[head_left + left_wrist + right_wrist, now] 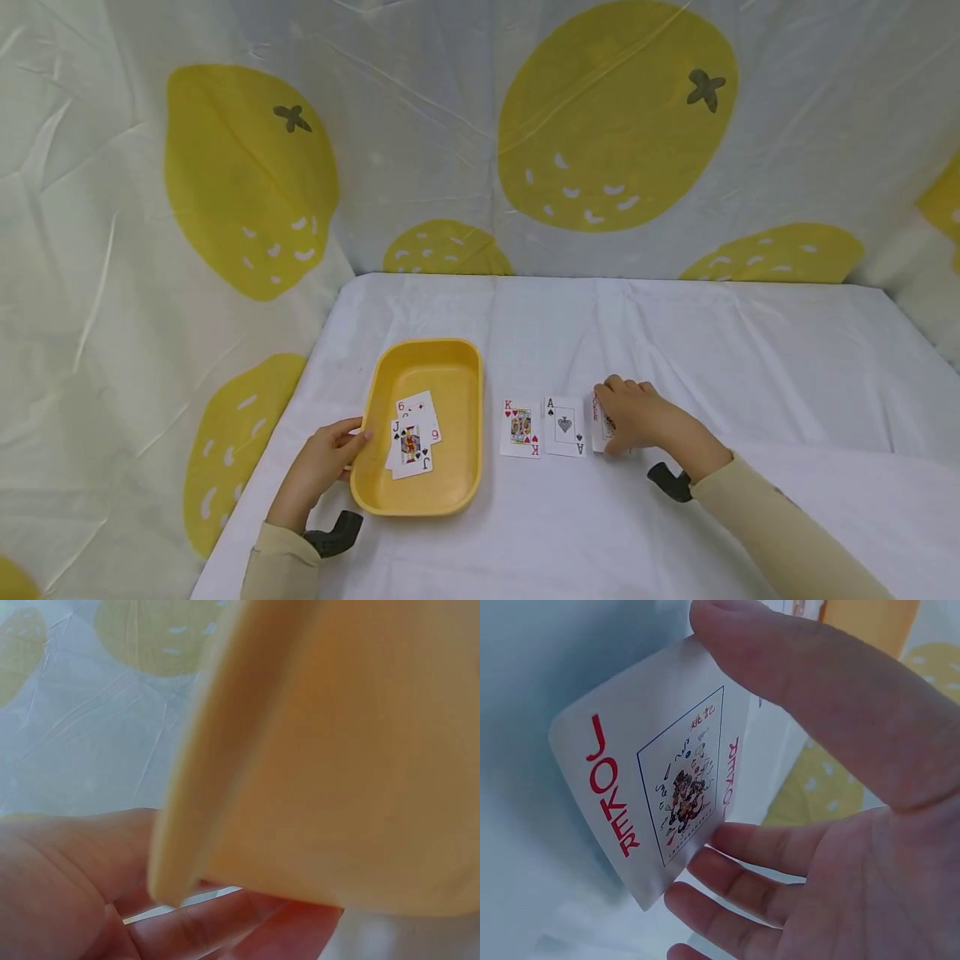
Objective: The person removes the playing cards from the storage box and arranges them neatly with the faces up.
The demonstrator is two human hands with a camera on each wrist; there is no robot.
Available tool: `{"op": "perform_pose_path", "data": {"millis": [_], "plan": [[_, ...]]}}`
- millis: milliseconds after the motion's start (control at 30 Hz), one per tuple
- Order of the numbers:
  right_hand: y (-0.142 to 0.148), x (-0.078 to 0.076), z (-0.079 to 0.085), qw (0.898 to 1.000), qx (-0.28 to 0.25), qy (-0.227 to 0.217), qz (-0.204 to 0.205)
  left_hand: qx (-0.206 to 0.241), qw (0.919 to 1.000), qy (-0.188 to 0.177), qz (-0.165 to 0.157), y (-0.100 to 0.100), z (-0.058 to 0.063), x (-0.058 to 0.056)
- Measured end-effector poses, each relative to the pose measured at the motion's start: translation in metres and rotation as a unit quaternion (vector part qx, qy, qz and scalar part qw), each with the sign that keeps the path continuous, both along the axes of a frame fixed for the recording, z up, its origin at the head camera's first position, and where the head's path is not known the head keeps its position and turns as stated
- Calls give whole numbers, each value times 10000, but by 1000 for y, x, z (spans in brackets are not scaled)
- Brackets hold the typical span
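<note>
My left hand (322,457) grips the left side of a yellow plastic tray (459,500), with the thumb over its rim. Close up in the left wrist view, fingers (202,926) curl under the tray wall (337,765). Inside the tray lie a jack of spades (410,450) and a red six (427,408), partly overlapping. My right hand (637,414) holds a joker card (682,776) by opposite edges, thumb on one side and fingertips on the other. From the head, that hand hides much of the joker.
Between the tray and my right hand, a king of hearts (521,428) and an ace of spades (565,427) lie face up side by side. White cloth (540,533) covers the table. A lemon-print curtain (420,108) hangs behind and at the left.
</note>
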State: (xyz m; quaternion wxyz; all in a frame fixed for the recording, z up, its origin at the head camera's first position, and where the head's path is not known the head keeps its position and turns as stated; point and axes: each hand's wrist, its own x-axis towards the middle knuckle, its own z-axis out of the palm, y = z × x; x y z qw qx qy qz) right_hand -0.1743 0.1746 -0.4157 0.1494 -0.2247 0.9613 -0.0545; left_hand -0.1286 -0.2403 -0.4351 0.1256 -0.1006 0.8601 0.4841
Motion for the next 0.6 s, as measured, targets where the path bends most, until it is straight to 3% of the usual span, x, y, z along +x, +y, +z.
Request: {"op": "perform_pose_path", "data": {"millis": [300, 600], "plan": [[7, 6, -20, 9992, -265, -204, -205, 27, 10000, -65, 4, 3, 1, 0], [7, 6, -23, 9969, -650, -303, -337, 50, 10000, -24, -60, 1, 3, 1]]}}
